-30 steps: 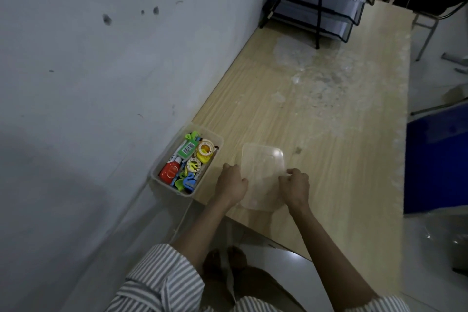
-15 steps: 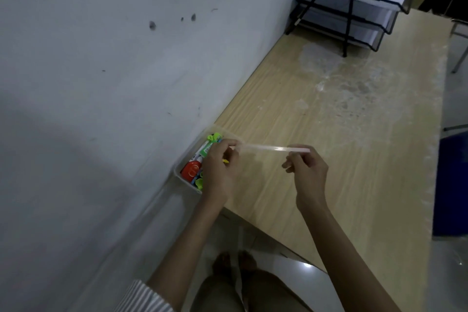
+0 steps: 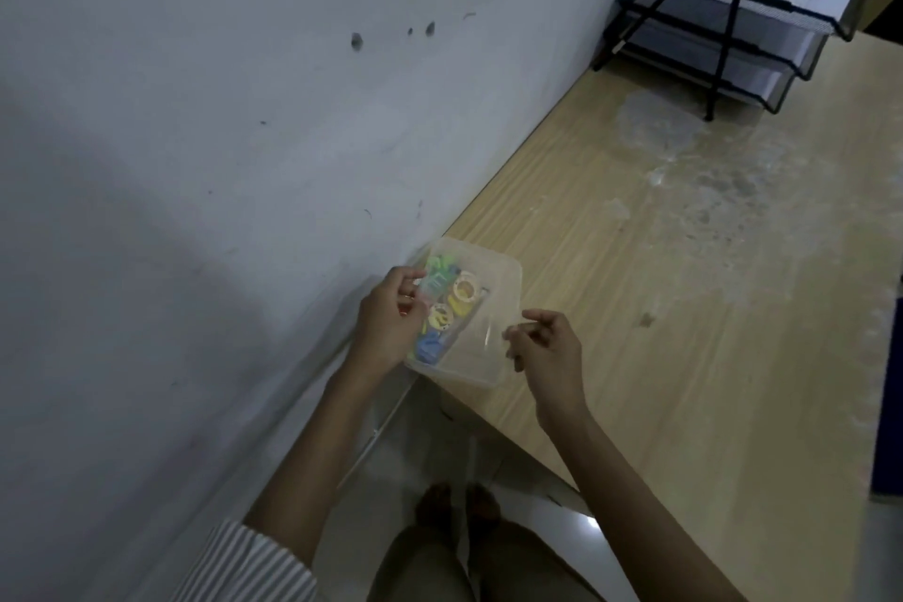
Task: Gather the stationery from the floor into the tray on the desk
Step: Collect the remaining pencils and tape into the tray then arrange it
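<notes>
Left hand (image 3: 388,325) and right hand (image 3: 545,350) each pinch the clear plastic lid (image 3: 483,303) above the clear, stationery-filled tray (image 3: 424,255). Lowered askew, it could shove the tray off the wooden desk (image 3: 635,308).

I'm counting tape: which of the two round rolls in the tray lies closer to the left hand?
The nearer roll, just right of the left hand; the other roll lies farther back.

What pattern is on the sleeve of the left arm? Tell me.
Thin light and dark stripes on the sleeve, seen best at the bottom left of the head view.
</notes>
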